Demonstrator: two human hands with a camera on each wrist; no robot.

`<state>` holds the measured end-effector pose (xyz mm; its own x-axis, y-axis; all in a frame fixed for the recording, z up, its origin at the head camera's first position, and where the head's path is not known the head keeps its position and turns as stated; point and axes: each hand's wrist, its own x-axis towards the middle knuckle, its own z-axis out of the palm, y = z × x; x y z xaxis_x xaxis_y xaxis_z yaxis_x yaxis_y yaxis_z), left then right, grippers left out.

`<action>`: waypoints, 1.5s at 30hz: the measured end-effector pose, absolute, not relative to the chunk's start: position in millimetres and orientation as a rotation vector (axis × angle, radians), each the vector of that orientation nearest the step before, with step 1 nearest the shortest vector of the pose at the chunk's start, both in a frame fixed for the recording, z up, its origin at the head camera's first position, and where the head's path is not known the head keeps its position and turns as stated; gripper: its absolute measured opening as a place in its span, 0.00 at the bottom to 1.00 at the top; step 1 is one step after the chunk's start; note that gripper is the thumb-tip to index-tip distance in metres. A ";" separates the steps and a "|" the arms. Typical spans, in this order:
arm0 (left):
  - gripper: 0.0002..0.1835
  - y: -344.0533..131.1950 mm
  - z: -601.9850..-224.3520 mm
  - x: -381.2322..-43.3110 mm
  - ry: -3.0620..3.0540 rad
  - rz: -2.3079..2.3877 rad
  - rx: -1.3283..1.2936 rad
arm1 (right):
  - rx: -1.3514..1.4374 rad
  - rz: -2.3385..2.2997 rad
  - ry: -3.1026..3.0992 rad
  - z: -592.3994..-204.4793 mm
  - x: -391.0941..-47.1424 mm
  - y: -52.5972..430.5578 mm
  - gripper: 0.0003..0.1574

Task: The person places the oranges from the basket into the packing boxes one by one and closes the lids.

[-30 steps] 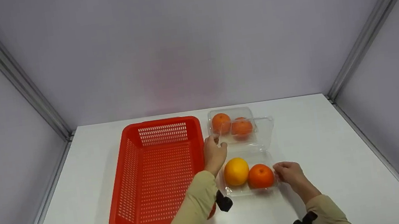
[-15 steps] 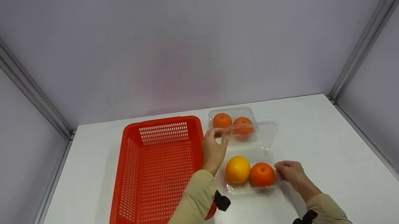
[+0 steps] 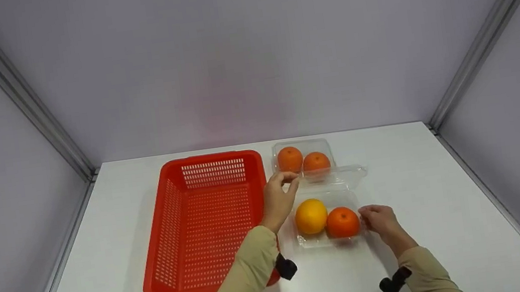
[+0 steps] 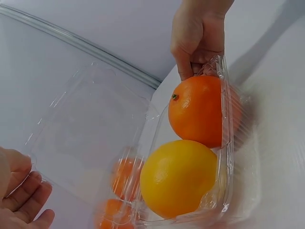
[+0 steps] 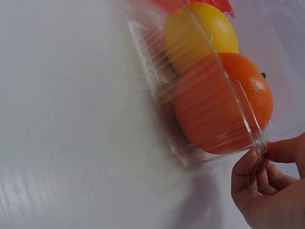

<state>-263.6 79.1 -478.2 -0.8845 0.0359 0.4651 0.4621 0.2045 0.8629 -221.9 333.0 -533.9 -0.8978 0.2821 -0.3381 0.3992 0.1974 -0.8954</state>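
A clear plastic clamshell box (image 3: 325, 244) holds a yellow orange-like fruit (image 3: 311, 216) and an orange mandarin-like fruit (image 3: 343, 222) side by side. Its hinged lid (image 4: 90, 119) stands raised at the far side. My left hand (image 3: 279, 201) pinches the lid's left edge between thumb and fingers. At the near right corner of the base, my right hand (image 3: 381, 223) pinches the rim, which the right wrist view shows closely. A second clear box (image 3: 325, 144) with two orange fruits (image 3: 290, 159) sits behind, partly covered by the lid.
A red plastic basket (image 3: 154, 260) with slotted walls stands left of the boxes, close to my left forearm. A red round thing shows partly behind the left sleeve by its near right corner. Grey walls (image 3: 249, 67) enclose the white table (image 3: 435, 183).
The lid has tilted up and toward me, appearing more edge-on, with my left hand holding it. The front box, its fruits and my right hand have shifted slightly away and to the right.
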 end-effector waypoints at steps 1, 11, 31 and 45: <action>0.04 78.3 -477.9 -262.8 -2.148 -1.715 -0.478 | 0.673 -1.810 2.351 -533.7 -222.4 333.2 0.18; 0.04 72.6 -476.2 -254.8 -2.306 -1.585 -0.620 | 0.700 -1.870 2.324 -532.1 -228.4 331.1 0.19; 0.03 67.8 -475.2 -244.2 -2.476 -1.441 -0.682 | 0.729 -1.982 2.266 -538.0 -220.6 332.9 0.21; 0.03 77.4 -463.8 -226.4 -2.731 -1.306 -0.588 | 0.694 -1.925 2.309 -537.2 -208.1 336.6 0.19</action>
